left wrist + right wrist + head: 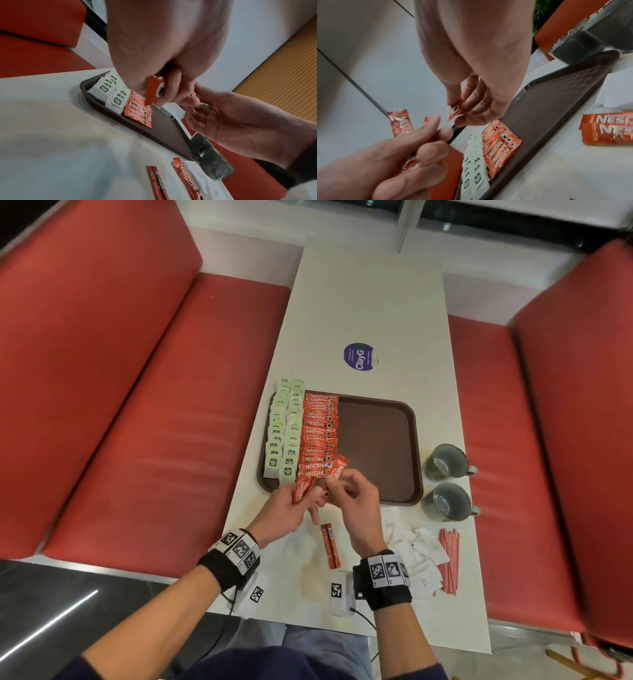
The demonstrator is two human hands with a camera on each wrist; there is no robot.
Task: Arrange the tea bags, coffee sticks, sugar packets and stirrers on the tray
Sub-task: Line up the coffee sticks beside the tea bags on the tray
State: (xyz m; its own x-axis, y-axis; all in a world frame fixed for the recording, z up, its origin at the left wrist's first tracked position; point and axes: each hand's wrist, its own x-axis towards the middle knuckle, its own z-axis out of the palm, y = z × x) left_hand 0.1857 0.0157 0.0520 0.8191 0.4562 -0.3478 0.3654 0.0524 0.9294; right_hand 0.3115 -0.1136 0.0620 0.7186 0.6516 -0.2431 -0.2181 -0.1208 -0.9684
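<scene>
A brown tray (383, 440) holds two columns of green-tagged tea bags (284, 429) at its left and a column of red coffee sticks (318, 433) beside them. At the tray's near edge my left hand (287, 508) grips a bunch of coffee sticks (301, 491). My right hand (349, 491) pinches one coffee stick (340, 466) by its end, just above the column's near end. The right wrist view shows that pinched stick (455, 111) and the left hand's bunch (400, 123). White sugar packets (423, 553) and red stirrers (448, 559) lie on the table near right.
Two loose coffee sticks (330, 546) lie on the white table (370, 302) between my wrists. Two grey mugs (445, 462) stand right of the tray. A round purple sticker (358, 356) sits beyond the tray. Red bench seats (154, 405) flank the table.
</scene>
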